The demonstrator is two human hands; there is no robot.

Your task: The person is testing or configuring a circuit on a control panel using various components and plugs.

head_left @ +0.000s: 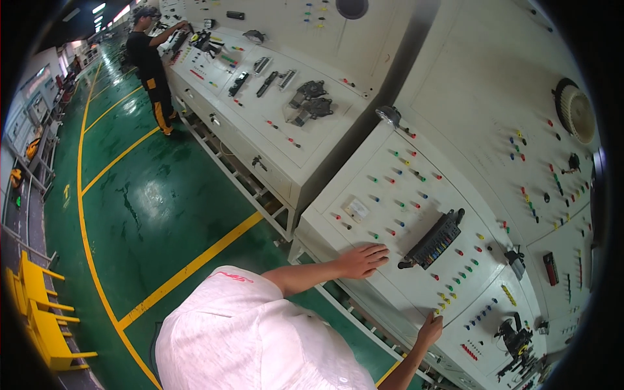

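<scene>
My left hand [364, 261] lies flat on the sloping white panel [364, 234], fingers stretched out and holding nothing. Ahead of its fingertips is a black fuse box [434, 239] with a row of small coloured fuses. At the panel's near edge, my right hand [429, 330] has its fingers drawn together. Its fingertips reach the lowest of several yellow terminals [442, 303]; whatever they hold is too small to make out. Green terminals [463, 275] run up from the yellow ones, and more coloured terminals dot the panel. A small pale label [357, 209] is on its left part.
Left, across a dark gap, another white bench [286, 156] carries black parts [311, 103]. A person [149, 65] in dark clothes stands at its far end. Yellow stools [45, 318] stand on the green floor at left. A black assembly [517, 341] is mounted at right.
</scene>
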